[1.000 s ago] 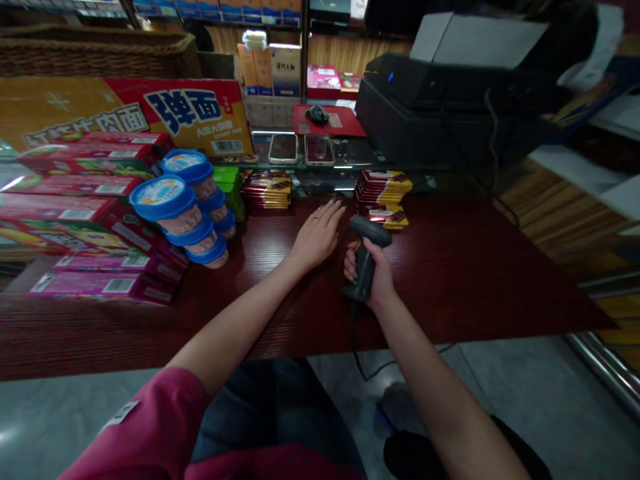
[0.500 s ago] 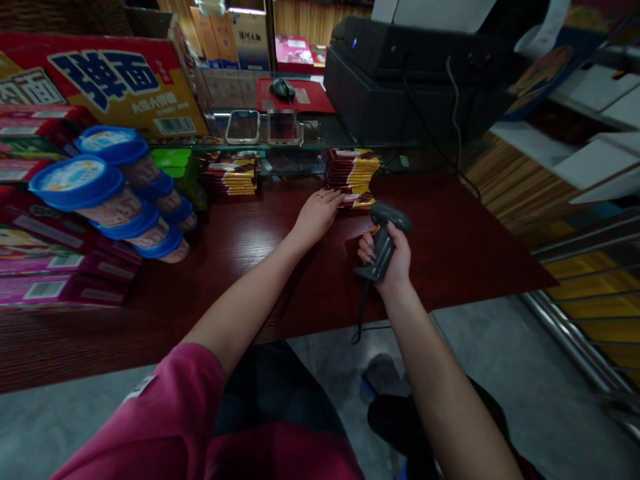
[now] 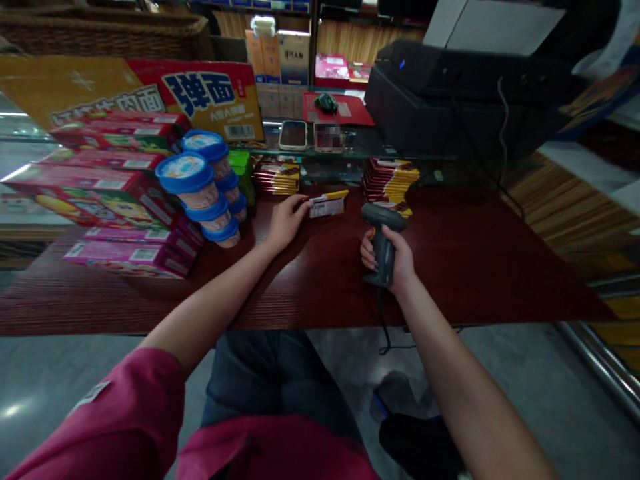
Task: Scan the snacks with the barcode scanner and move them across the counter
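My left hand pinches one end of a flat yellow-and-red snack packet, its whitish label side turned toward me. Beyond that hand lies a stack of similar packets. A second, taller stack of packets stands to the right, behind the barcode scanner. In my right hand is the dark grey barcode scanner, gripped by its handle with the head up. Its cable hangs over the counter's front edge.
Blue-lidded tubs are stacked left of my left hand, beside red and purple boxes and a large noodle carton. Phones and a computer mouse rest on the glass shelf. A black machine stands right on the brown counter.
My left hand has moved left from the right stack and now holds a packet. My right hand still grips the scanner. The view has turned left.
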Motion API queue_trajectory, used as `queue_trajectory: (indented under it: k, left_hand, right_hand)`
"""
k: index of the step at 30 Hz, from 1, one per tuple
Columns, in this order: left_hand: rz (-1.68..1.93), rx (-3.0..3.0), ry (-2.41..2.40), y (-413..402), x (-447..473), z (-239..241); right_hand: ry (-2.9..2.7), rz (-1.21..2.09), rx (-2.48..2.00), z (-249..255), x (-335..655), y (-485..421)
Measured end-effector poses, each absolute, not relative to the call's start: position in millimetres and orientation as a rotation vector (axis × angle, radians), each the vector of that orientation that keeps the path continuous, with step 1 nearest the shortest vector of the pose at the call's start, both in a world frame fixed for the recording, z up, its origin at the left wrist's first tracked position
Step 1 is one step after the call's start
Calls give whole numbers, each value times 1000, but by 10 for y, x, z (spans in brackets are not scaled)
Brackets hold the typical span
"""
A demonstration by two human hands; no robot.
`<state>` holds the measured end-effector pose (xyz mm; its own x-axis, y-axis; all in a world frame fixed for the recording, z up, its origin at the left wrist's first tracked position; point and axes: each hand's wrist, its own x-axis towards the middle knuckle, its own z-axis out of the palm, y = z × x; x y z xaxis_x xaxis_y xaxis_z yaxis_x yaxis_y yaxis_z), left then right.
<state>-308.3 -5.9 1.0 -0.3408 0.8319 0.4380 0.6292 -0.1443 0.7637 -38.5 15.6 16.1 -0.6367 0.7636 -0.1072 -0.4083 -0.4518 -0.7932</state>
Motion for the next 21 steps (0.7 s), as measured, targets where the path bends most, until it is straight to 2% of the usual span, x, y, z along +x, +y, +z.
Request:
queue_trajectory:
  k: [7,13,21]
  left_hand:
    - [1697,1308,1804,-141,-3483,-183]
    - [1706,1291,1607,-78,-3465,-245]
    - [1699,1343,1656,-127,-3423,-195]
  right_hand:
    - [-1149,2281,-603,153,-1044,82]
    - [-1106,2258,-616,175,-1064,72]
    - [-1164,2220,-636,160,-1091,30]
